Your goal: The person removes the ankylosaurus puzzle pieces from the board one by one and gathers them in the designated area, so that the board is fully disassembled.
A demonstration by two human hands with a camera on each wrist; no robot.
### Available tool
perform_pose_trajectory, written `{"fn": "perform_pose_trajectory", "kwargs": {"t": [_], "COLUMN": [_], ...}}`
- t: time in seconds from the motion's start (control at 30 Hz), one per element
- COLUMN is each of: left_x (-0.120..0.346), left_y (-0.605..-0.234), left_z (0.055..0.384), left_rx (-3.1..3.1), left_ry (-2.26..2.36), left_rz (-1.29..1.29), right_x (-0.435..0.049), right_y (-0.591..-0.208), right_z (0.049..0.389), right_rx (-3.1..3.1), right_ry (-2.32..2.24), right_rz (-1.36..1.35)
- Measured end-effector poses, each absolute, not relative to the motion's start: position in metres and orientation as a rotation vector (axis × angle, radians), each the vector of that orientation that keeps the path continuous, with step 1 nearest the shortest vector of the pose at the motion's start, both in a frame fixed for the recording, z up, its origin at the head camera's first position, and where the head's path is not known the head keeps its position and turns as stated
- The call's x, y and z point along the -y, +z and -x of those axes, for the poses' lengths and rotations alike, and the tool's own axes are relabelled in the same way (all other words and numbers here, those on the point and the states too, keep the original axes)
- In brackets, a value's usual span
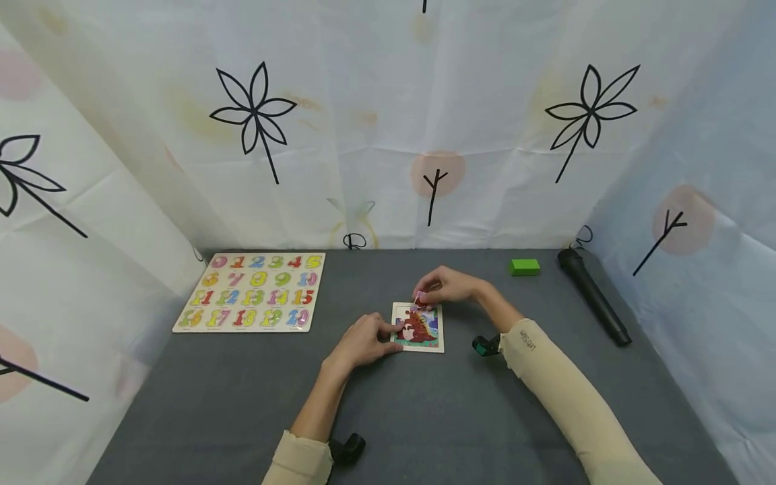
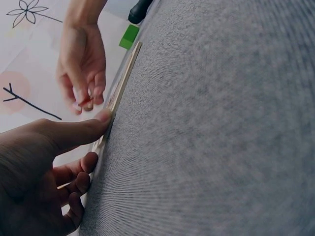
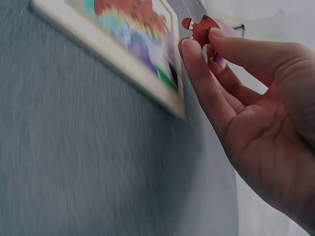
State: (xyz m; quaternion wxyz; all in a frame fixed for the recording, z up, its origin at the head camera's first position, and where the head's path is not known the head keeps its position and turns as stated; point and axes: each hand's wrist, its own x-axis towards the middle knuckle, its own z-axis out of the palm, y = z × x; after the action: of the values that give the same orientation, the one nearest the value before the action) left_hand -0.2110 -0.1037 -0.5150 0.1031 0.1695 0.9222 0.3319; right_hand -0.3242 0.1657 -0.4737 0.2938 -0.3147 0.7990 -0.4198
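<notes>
In the head view a small jigsaw puzzle [image 1: 440,338] lies in a pale frame mid-table, its picture a reddish-brown dinosaur. My left hand [image 1: 364,341] holds it by its left side, the thumb at the near left corner and the index finger over the left edge. Above the far edge, my right hand [image 1: 447,285] pinches a red and purple puzzle piece [image 3: 201,32] between thumb and fingers. An eye and teeth show on this piece in the right wrist view. The left wrist view has the left thumb [image 2: 86,132] against the frame's edge.
A number board [image 1: 242,326] with colourful digits lies at the back left. Towards the back right are a green block [image 1: 524,267] and a black cylindrical object [image 1: 594,298]. Patterned curtains [image 1: 388,101] stand behind and at both sides of the grey table [image 1: 424,417].
</notes>
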Motion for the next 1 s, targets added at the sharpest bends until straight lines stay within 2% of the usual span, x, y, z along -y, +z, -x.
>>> {"fn": "perform_pose_trajectory", "kwargs": {"t": [0.67,1.0], "left_x": [0.104,0.103], "left_y": [-0.515,-0.515], "left_z": [0.207,0.209], "left_rx": [-2.739,-2.746], "left_ry": [1.026,0.994], "left_rz": [-0.501,-0.514], "right_x": [-0.261,-0.286], "right_y": [-0.475,-0.484], "right_z": [0.308,0.298], "right_rx": [-2.266,-2.340], "right_ry": [-1.236,-1.212], "right_rz": [0.586,0.621]}}
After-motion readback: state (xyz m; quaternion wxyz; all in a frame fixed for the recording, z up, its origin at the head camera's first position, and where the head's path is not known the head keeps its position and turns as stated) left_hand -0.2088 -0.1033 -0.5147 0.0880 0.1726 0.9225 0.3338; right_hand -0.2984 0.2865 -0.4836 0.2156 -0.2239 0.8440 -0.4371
